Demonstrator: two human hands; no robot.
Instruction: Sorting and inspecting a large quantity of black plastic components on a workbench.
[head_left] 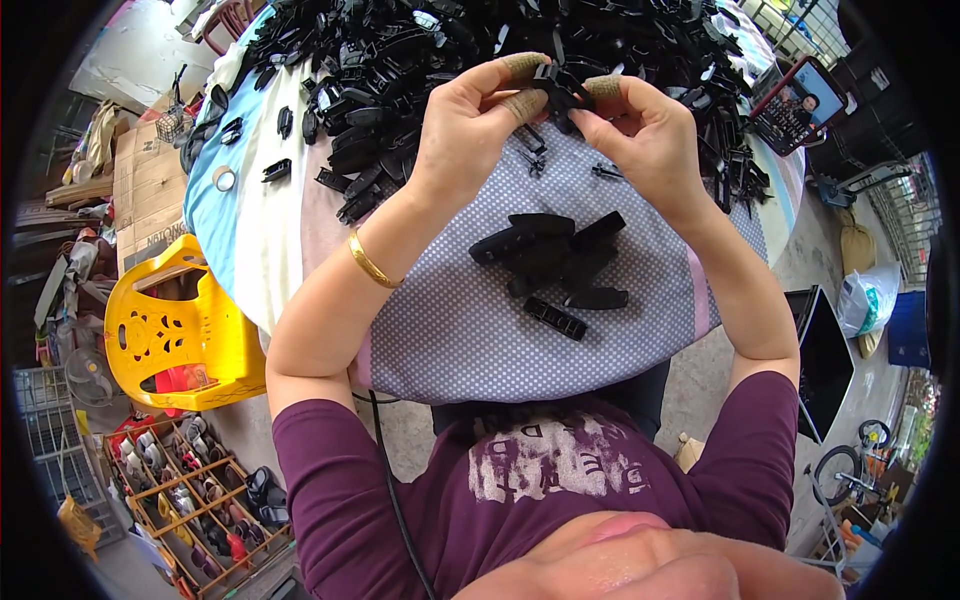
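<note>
Over the far part of the table, both my hands meet around a small black plastic part (pixel 562 90). My left hand (pixel 465 130), with tan tape wrapped on thumb and forefinger, pinches its left side. From the other side my right hand (pixel 648 140) grips it between thumb and taped forefinger. The fingers cover much of the part, so its exact kind is unclear. Just beyond the hands spreads a large heap of similar black plastic pieces (pixel 375 75). Nearer to me, a smaller group of black pieces (pixel 540 250) lies on the dotted grey cloth (pixel 450 340).
Loose black pieces (pixel 277 170) and a tape roll (pixel 216 172) lie on the table's left side. A phone (pixel 800 105) with a lit screen stands at the right edge. Beside the table, at left, is a yellow plastic chair (pixel 225 340). A shoe rack (pixel 190 480) stands lower left.
</note>
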